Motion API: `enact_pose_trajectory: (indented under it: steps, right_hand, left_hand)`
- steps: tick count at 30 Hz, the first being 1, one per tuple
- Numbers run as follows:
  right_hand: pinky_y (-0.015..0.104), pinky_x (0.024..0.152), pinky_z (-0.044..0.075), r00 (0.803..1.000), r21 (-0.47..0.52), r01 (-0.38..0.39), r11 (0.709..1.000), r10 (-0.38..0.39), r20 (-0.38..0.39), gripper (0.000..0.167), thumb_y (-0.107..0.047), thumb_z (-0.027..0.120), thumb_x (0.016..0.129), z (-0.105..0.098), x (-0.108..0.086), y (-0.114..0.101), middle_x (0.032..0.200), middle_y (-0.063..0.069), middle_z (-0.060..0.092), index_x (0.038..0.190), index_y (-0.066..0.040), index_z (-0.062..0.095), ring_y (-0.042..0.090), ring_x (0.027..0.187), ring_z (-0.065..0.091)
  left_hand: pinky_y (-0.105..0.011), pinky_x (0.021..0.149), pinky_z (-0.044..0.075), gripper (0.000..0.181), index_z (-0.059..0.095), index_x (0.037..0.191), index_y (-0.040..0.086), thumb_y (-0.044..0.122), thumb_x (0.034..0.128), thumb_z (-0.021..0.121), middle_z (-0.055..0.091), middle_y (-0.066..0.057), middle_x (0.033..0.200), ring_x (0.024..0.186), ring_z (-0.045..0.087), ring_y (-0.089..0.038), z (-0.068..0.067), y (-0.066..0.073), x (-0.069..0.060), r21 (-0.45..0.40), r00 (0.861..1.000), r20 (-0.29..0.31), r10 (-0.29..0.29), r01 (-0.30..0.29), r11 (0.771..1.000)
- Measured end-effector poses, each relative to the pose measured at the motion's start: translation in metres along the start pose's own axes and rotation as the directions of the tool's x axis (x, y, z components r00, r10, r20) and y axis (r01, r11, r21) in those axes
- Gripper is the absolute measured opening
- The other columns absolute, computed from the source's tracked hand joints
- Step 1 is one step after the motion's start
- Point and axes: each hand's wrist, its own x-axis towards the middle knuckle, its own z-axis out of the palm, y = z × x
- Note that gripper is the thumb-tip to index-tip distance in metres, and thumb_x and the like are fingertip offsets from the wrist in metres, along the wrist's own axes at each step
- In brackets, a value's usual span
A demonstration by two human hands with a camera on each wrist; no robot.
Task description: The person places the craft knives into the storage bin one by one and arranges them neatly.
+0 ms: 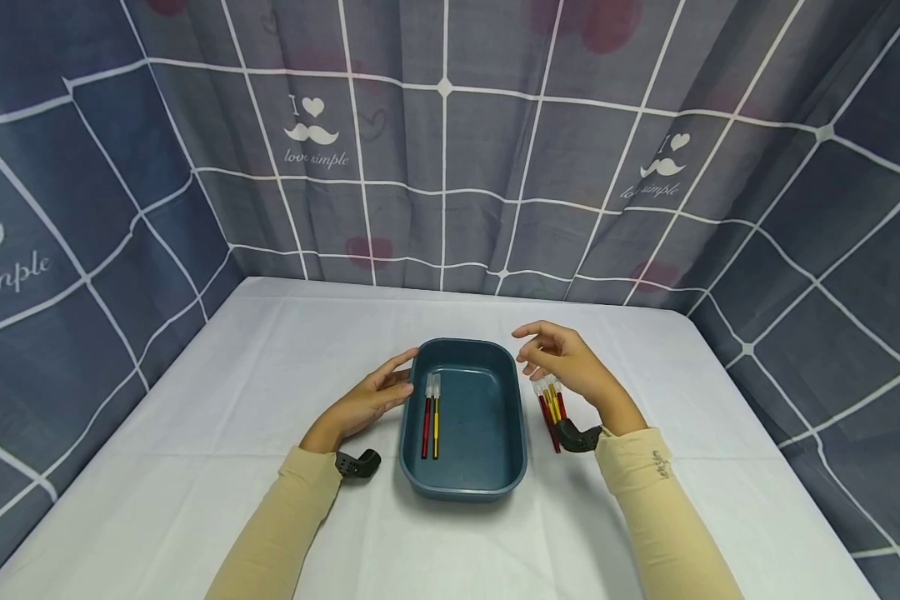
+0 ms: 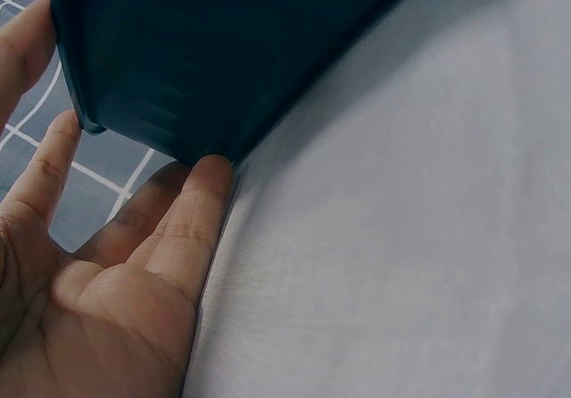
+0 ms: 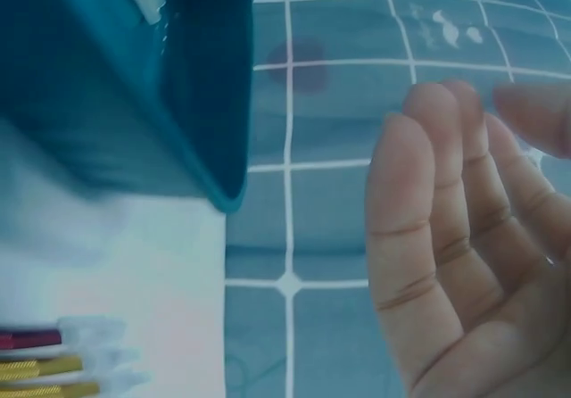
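Observation:
A dark teal plastic basin (image 1: 465,493) with rounded corners stands on the white cloth. Inside it, toward the left wall, lie a red pen-shaped tool (image 1: 426,427) and a yellow-and-black one (image 1: 436,429), side by side with clear caps pointing away. My left hand (image 1: 363,403) touches the basin's left side with extended fingertips. Over the cloth right of the basin, my right hand (image 1: 567,360) is raised with loosely bent fingers, holding nothing. Partly under it lies a group of red and yellow capped tools (image 1: 546,408); in the right wrist view, the yellow ones (image 3: 40,368) show knurled grips.
White cloth (image 1: 285,517) covers the table. Grey-blue checked curtains (image 1: 465,225) hang behind it and at both sides. Black wrist-worn devices (image 1: 357,464) sit on both wrists, the right one partly hiding the tool group.

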Motion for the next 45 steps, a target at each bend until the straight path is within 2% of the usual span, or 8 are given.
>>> enact_pose_trajectory:
  steps: [3, 9, 15, 21, 28, 34, 41, 45]
  right_hand:
    - [0.030, 0.076, 0.065, 1.000, 0.011, -0.007, 1.000, 0.007, -0.012, 0.034, 0.000, 0.058, 0.108, -0.004, -0.003, 0.007, 0.101, 0.020, 0.070, 0.139, 0.013, 0.059, 0.017, 0.083, 0.073]
    - [0.029, 0.074, 0.064, 0.999, 0.026, -0.034, 0.999, 0.035, -0.025, 0.036, -0.001, 0.058, 0.108, -0.010, -0.007, 0.020, 0.098, 0.011, 0.071, 0.140, 0.015, 0.057, 0.020, 0.085, 0.072]
    - [0.032, 0.076, 0.065, 0.997, 0.039, -0.072, 0.997, 0.073, -0.034, 0.038, -0.004, 0.060, 0.107, -0.015, -0.013, 0.038, 0.100, 0.013, 0.072, 0.140, 0.014, 0.057, 0.021, 0.088, 0.072]
    - [0.027, 0.077, 0.064, 0.989, 0.057, -0.128, 0.990, 0.132, -0.071, 0.040, -0.003, 0.061, 0.106, -0.017, -0.017, 0.057, 0.107, 0.024, 0.070, 0.141, 0.016, 0.055, 0.015, 0.087, 0.070]
    - [0.026, 0.076, 0.062, 0.975, 0.115, -0.192, 0.975, 0.203, -0.093, 0.045, 0.000, 0.060, 0.104, -0.022, -0.021, 0.078, 0.105, 0.017, 0.071, 0.143, 0.018, 0.051, 0.014, 0.086, 0.068]
    - [0.029, 0.075, 0.064, 0.965, 0.115, -0.228, 0.967, 0.240, -0.102, 0.044, -0.002, 0.059, 0.105, -0.029, -0.024, 0.092, 0.105, 0.016, 0.072, 0.143, 0.018, 0.051, 0.015, 0.086, 0.068]
    - [0.024, 0.070, 0.062, 0.938, 0.131, -0.317, 0.939, 0.331, -0.102, 0.044, -0.001, 0.059, 0.105, -0.032, -0.022, 0.105, 0.097, 0.007, 0.069, 0.144, 0.017, 0.051, 0.012, 0.081, 0.066]
    - [0.024, 0.070, 0.061, 0.928, 0.108, -0.350, 0.930, 0.360, -0.091, 0.047, 0.000, 0.059, 0.103, -0.033, -0.021, 0.111, 0.096, 0.008, 0.068, 0.146, 0.017, 0.049, 0.012, 0.081, 0.064]
  left_hand:
    - [-0.057, 0.129, 0.028, 0.074, 0.020, 0.175, 0.019, 0.014, 0.1129, 0.060, 0.021, -0.026, 0.175, 0.163, 0.019, -0.043, 0.001, 0.001, 0.000, -0.001, 1.000, -0.002, 0.000, 0.000, 1.000]
    - [-0.058, 0.129, 0.026, 0.074, 0.019, 0.175, 0.018, 0.014, 0.1129, 0.059, 0.020, -0.027, 0.175, 0.163, 0.018, -0.044, 0.000, 0.001, 0.000, 0.000, 1.000, -0.003, -0.001, 0.001, 1.000]
    - [-0.059, 0.129, 0.026, 0.074, 0.019, 0.175, 0.019, 0.016, 0.1131, 0.059, 0.018, -0.027, 0.175, 0.163, 0.017, -0.043, -0.001, 0.000, 0.000, 0.004, 1.000, -0.002, -0.003, 0.003, 1.000]
    - [-0.059, 0.129, 0.027, 0.074, 0.019, 0.175, 0.019, 0.015, 0.1133, 0.059, 0.020, -0.027, 0.175, 0.162, 0.020, -0.044, -0.001, 0.000, 0.000, 0.004, 1.000, -0.001, -0.001, 0.001, 1.000]
    - [-0.058, 0.129, 0.027, 0.074, 0.019, 0.175, 0.019, 0.016, 0.1131, 0.059, 0.019, -0.027, 0.175, 0.163, 0.019, -0.044, -0.001, 0.000, -0.001, 0.002, 1.000, -0.002, -0.003, 0.003, 1.000]
    - [-0.058, 0.129, 0.026, 0.074, 0.018, 0.176, 0.018, 0.016, 0.1133, 0.059, 0.021, -0.027, 0.174, 0.162, 0.020, -0.044, -0.001, 0.000, -0.001, -0.002, 1.000, 0.006, 0.003, -0.003, 1.000]
    - [-0.057, 0.129, 0.028, 0.074, 0.019, 0.175, 0.018, 0.016, 0.1134, 0.059, 0.021, -0.028, 0.174, 0.162, 0.021, -0.044, -0.001, 0.000, 0.000, 0.000, 1.000, 0.001, 0.003, -0.003, 1.000]
    - [-0.057, 0.129, 0.027, 0.074, 0.019, 0.175, 0.019, 0.016, 0.1134, 0.059, 0.021, -0.027, 0.175, 0.162, 0.021, -0.044, 0.000, 0.001, 0.000, 0.001, 1.000, 0.003, 0.000, 0.000, 1.000]
